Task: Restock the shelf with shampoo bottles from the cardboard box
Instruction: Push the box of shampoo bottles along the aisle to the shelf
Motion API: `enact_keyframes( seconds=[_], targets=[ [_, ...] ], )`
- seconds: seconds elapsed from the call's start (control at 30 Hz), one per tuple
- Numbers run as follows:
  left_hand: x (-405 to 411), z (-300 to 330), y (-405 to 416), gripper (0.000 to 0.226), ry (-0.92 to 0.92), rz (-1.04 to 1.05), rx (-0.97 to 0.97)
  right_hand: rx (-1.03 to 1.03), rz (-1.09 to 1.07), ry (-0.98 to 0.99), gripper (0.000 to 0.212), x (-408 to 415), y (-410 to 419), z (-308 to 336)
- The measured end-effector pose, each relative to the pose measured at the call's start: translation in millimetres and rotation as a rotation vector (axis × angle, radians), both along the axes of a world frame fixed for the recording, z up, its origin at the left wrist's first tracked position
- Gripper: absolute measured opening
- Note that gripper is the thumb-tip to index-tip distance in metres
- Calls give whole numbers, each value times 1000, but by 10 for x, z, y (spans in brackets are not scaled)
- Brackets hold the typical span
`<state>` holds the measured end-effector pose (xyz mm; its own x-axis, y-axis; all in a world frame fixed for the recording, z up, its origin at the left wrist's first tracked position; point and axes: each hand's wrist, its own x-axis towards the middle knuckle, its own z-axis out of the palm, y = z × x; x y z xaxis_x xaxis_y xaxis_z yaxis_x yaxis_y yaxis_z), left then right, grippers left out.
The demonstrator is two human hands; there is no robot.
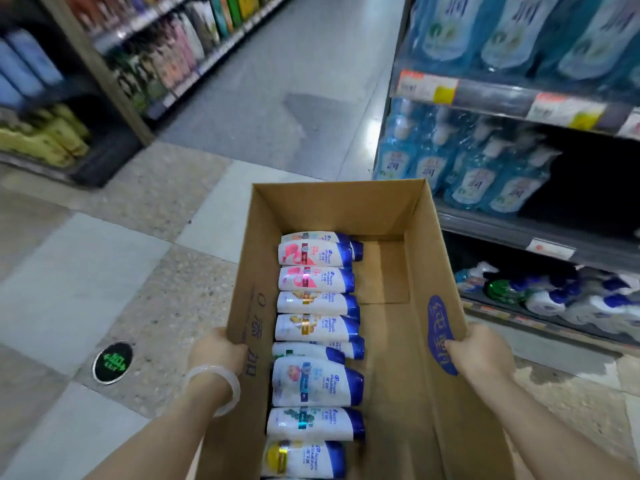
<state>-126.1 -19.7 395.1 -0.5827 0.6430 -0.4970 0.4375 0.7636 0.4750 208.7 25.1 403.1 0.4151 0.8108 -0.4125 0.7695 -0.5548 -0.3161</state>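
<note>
both hands carry an open cardboard box [420, 237] above the tiled floor [104, 271] of a shop aisle. the left hand [216, 351] is closed over the box's left wall, its fingertips curled onto the printed inner face while the palm presses the outside; a pale translucent bangle [215, 386] circles that wrist just behind the hand. the right hand [479, 351] is closed the same way over the right wall, its fingers [453, 344] wrapped inward and lying on a blue oval logo [441, 334] printed there. between the two sets of fingers, and stretching both ahead of them and back toward the person, a row of white shampoo bottles [317, 341] with dark blue caps lies on its side along the left half of the box, caps pointing toward the right hand; a few more sit partly hidden beneath the top layer. the floor of the box on the right-hand side is bare cardboard. beyond the right hand's fingers stands a dark shelf [502, 102] with price tags on its edges, holding blue soap refill pouches [467, 181] up high and white bottles with blue caps [571, 299] on the lowest level. ahead of the left hand's fingers, across the aisle, another shelf holds blurred colourful bottles [173, 53]. a round green floor marker [112, 362] lies outside the left wrist.
</note>
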Motion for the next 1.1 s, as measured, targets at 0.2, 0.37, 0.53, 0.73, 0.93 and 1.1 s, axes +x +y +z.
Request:
enact_keyframes(
  seconds=[0.2, 0.37, 0.53, 0.73, 0.93, 1.1],
  targets=[
    [-278, 1360, 45, 30, 76, 59, 132, 117, 52, -13, 14, -318, 301, 1304],
    [-703, 2005, 258, 22, 168, 46, 135, 156, 83, -44, 23, -756, 678, 1971],
    [-1291, 2330, 832, 29, 221, 33, 60, 103, 108, -27, 13, -1347, 1185, 2265],
    [-1969, 2518, 1712, 29, 202, -6, -13, 59, 94, -2, 20, -2046, 1907, 2370],
    [-2487, 2578, 2611, 8, 163, 0, 54, 78, 145, -20, 20, -2576, 2856, 2420],
    [-2858, 2570, 3624, 9, 168, 14, 58, 95, 158, -3, 23, -2986, 3976, 2411]
  ],
)
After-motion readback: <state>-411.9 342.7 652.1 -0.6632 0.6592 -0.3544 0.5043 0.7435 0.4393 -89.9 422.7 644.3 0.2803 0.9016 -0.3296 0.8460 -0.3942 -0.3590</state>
